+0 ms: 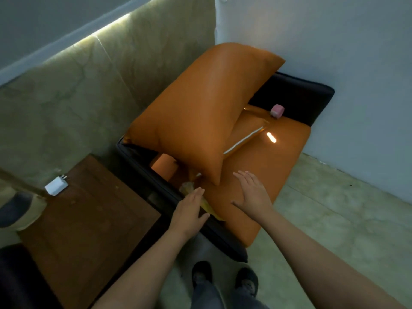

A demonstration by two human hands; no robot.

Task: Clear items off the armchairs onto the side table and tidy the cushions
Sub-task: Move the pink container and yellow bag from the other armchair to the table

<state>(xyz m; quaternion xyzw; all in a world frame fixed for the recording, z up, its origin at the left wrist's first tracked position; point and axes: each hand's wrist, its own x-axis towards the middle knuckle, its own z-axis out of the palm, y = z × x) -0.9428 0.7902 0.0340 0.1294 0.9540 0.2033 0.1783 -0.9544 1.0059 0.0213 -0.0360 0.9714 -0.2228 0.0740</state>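
Note:
A big orange cushion [196, 114] lies tilted across the dark-framed armchair [307, 97], its lower corner resting on the orange seat [274, 166]. A second orange cushion [245, 132] with a white zip lies under it. A small pink cube [277, 111] sits at the back of the seat. A yellowish packet [206, 206] is wedged between seat and left armrest. My left hand [189, 210], fingers together and empty, hovers over the packet and armrest. My right hand [252, 195] is spread flat above the seat, holding nothing.
The brown wooden side table [89, 224] stands left of the armchair with a white charger plug [56, 186] on its far corner. A dark shape [13, 208] lies at the left edge. Walls close in behind and to the right. My shoes [225, 279] stand on tiled floor.

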